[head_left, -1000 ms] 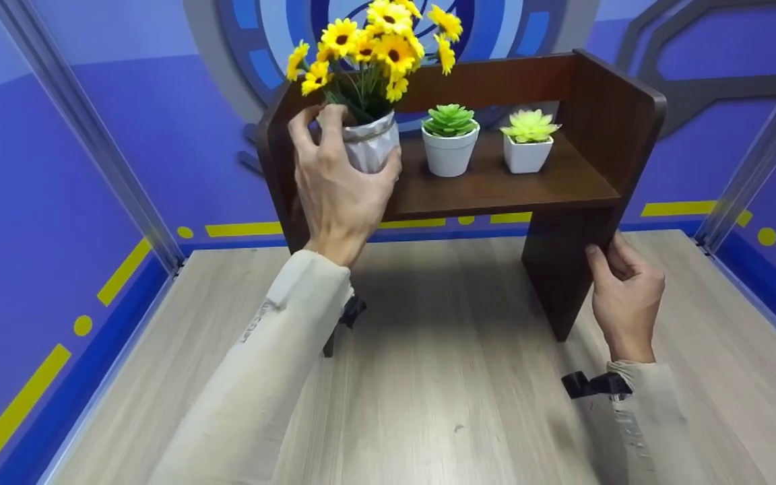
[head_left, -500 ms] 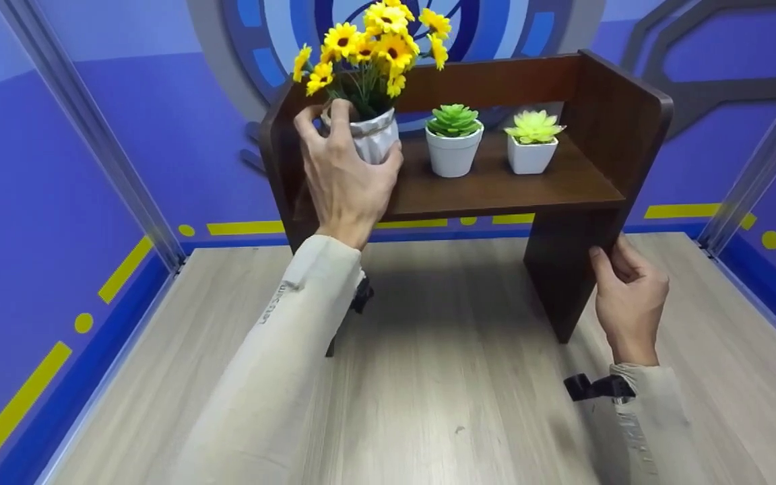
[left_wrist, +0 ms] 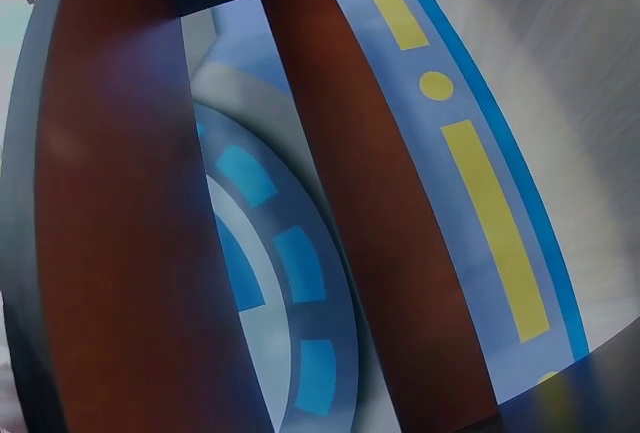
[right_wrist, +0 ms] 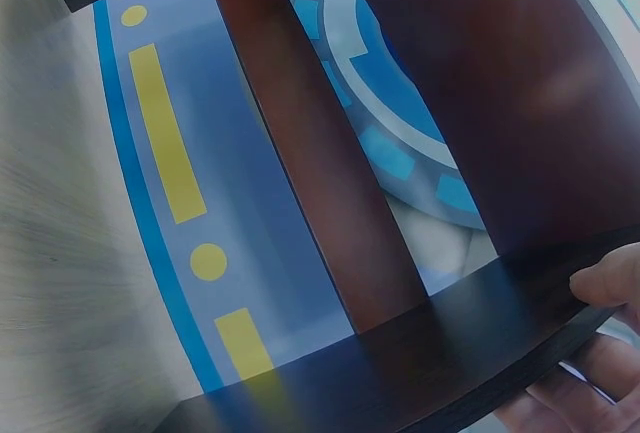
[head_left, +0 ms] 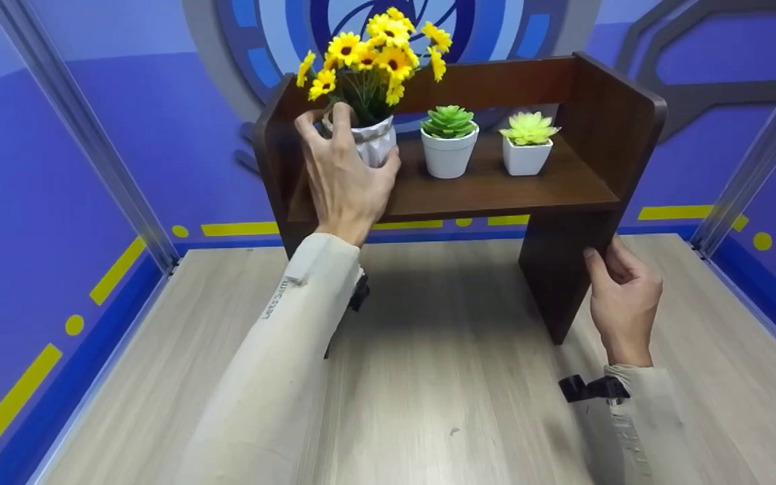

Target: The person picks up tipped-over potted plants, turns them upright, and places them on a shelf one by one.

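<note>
My left hand [head_left: 347, 175] grips a white flower pot [head_left: 377, 143] from its left and front, fingers over the rim and thumb on the near side. Yellow artificial daisies [head_left: 388, 59] rise from this pot at the left end of the dark brown wooden shelf [head_left: 496, 195]. Whether its base touches the board is hidden by the hand. My right hand [head_left: 627, 303] holds the shelf's right side panel [head_left: 553, 276] by the front edge, thumb inside and fingers outside. The left wrist view shows the shelf's underside [left_wrist: 130, 213] but no hand.
A green succulent in a round white pot [head_left: 449, 155] stands mid-shelf. To its right sits a yellow-green succulent in a square white pot [head_left: 527, 159]. The shelf stands on a light wood table [head_left: 422, 404], before a blue patterned wall [head_left: 125, 135].
The left hand with the daisy pot has shifted slightly right, and the flowers sit a little lower. My right hand keeps its hold on the panel. Both succulents have stayed in place.
</note>
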The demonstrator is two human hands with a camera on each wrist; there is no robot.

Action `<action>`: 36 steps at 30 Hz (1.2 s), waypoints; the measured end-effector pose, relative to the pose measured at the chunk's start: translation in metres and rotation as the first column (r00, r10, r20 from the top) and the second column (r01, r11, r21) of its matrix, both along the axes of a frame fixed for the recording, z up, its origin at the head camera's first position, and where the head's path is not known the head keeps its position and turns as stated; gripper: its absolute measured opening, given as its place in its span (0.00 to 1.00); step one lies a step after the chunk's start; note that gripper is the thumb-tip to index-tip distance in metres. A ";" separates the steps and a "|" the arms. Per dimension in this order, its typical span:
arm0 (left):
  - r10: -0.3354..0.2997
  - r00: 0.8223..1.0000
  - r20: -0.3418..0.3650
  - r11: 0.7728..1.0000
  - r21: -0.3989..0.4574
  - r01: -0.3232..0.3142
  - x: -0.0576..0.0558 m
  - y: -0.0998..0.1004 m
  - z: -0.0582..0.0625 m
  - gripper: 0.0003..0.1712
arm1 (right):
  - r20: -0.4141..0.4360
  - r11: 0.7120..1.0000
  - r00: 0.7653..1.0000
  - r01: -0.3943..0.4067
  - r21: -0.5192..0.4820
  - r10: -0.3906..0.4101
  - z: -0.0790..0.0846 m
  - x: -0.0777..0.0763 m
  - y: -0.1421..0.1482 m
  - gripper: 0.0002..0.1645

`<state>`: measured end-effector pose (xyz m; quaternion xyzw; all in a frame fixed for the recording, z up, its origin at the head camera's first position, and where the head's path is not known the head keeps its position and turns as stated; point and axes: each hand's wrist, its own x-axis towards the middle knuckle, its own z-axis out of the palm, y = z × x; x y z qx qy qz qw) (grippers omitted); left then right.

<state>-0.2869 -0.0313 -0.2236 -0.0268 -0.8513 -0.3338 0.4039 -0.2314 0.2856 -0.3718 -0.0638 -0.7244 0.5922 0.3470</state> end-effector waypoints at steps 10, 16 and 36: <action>0.002 0.999 0.038 1.000 0.015 -0.003 0.000 -0.003 -0.001 0.40 | -0.046 1.000 0.999 -0.009 -0.005 0.009 0.001 0.000 -0.003 0.25; -0.001 0.995 0.100 1.000 0.023 -0.001 0.003 -0.001 -0.001 0.40 | -0.055 1.000 0.998 -0.010 -0.013 0.009 0.001 -0.001 -0.003 0.25; -0.055 0.998 0.023 0.967 -0.249 0.059 0.083 -0.021 -0.027 0.39 | 0.287 0.882 0.957 -0.109 0.458 -0.031 0.038 0.053 0.017 0.30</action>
